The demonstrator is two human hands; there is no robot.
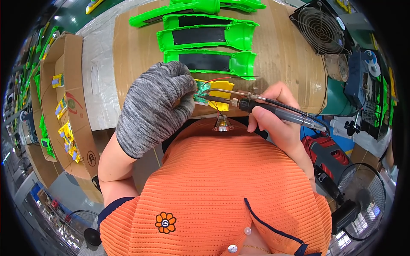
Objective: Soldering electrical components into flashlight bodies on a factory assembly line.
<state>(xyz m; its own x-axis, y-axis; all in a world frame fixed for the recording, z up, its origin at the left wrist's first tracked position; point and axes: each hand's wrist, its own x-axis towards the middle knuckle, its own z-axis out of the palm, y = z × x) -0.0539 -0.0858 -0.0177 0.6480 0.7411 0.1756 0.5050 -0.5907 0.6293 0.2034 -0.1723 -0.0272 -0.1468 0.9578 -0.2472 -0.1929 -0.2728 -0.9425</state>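
Note:
My left hand (pixel 160 100), in a grey knitted glove, pinches the left end of a small green circuit board (pixel 201 91) joined to a yellow piece (pixel 221 87). Bare and closed, my right hand (pixel 277 113) grips a soldering iron (pixel 273 112) with a thin metal tube along it. Its tip points left and reaches the board; whether it touches cannot be made out. A red wire (pixel 215 79) runs from the board's upper side. Below the yellow piece, a small silver reflector cup (pixel 223 123) hangs near my shirt on a dark wire.
Green plastic housing halves (pixel 209 62) with black strips lie in a row on the cardboard-covered table (pixel 282 51). A square metal-grilled fan (pixel 320 27) stands far right beside a roll of tape (pixel 337 67). At left, a cardboard box (pixel 74 47) holds several yellow pieces (pixel 68 136).

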